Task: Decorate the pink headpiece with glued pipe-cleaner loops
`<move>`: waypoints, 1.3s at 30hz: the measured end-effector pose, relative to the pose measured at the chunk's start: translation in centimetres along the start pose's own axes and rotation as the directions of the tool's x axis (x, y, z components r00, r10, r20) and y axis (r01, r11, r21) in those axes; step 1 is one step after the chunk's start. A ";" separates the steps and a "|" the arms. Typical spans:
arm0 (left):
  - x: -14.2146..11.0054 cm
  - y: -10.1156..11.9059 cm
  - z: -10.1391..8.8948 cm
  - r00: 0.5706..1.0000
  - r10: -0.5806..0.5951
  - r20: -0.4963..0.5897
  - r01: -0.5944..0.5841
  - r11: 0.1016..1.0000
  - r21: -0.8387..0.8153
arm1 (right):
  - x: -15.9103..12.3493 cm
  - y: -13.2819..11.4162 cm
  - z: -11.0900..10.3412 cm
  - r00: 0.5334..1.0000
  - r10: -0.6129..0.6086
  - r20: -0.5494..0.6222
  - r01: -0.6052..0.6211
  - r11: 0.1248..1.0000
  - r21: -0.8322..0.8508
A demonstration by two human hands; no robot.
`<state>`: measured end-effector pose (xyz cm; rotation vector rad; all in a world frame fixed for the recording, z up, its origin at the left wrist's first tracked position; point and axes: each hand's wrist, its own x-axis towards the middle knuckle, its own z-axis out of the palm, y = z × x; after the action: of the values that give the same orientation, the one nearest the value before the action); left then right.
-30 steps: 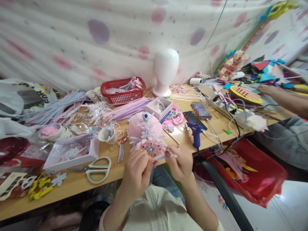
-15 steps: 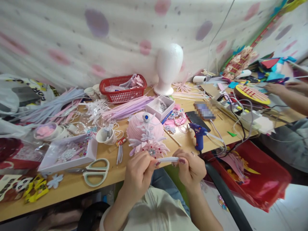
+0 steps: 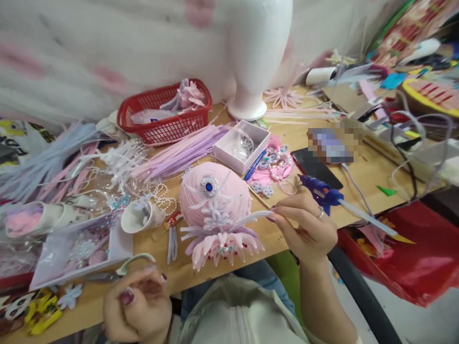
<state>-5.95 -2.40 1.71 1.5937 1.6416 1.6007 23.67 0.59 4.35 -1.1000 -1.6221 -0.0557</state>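
Note:
My right hand (image 3: pixel 304 224) pinches one end of a pale lilac pipe cleaner (image 3: pixel 253 217). The strip's far end reaches across a floral ornament; whether they touch I cannot tell. That ornament, with pink petals (image 3: pixel 225 248), beads and a blue gem (image 3: pixel 209 187), lies against a pink yarn-like ball (image 3: pixel 190 200) on the table. My left hand (image 3: pixel 138 303) is curled over the handles of the scissors (image 3: pixel 134 260), hiding one loop. Its fingers are bent inward, and what they hold, if anything, is hidden. A blue glue gun (image 3: pixel 322 191) sits just beyond my right hand.
A white foam head (image 3: pixel 256 57) stands at the back beside a red basket (image 3: pixel 165 129). White boxes (image 3: pixel 122 239), a paper cup (image 3: pixel 138 220), bundled pipe cleaners (image 3: pixel 179 155), a black phone-like slab (image 3: pixel 315 167) and cables surround the work. A red bag (image 3: pixel 423 253) hangs below the right edge.
My left hand has let go of the pipe cleaner and moved left to the scissors. My right hand keeps the strip, now over the ornament. The view has moved closer to the table.

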 end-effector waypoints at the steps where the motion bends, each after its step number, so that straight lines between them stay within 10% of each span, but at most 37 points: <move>1: 0.1 -0.5 0.4 0.995 0.028 -0.096 -0.031 0.999 -0.031 | 0.2 0.3 0.1 0.999 -0.012 0.033 0.011 1.000 0.008; 4: -0.1 -1.2 2.1 0.977 0.015 -0.215 -0.045 0.990 -0.136 | 0.5 0.6 0.4 0.994 -0.018 0.111 0.014 0.999 0.033; 24: 0.2 -2.0 4.7 0.973 -0.224 -0.059 0.206 0.953 -0.221 | 0.0 0.7 0.8 0.924 0.050 0.380 -0.079 0.995 0.062; 39: -0.3 -2.8 4.2 0.988 -0.077 0.137 0.109 0.965 -0.240 | -1.1 -2.0 0.5 0.923 0.288 0.256 -0.301 0.953 0.013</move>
<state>-3.63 0.04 -2.02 1.4379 1.3709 1.5532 21.92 -0.98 4.28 -1.3417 -1.6496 0.3361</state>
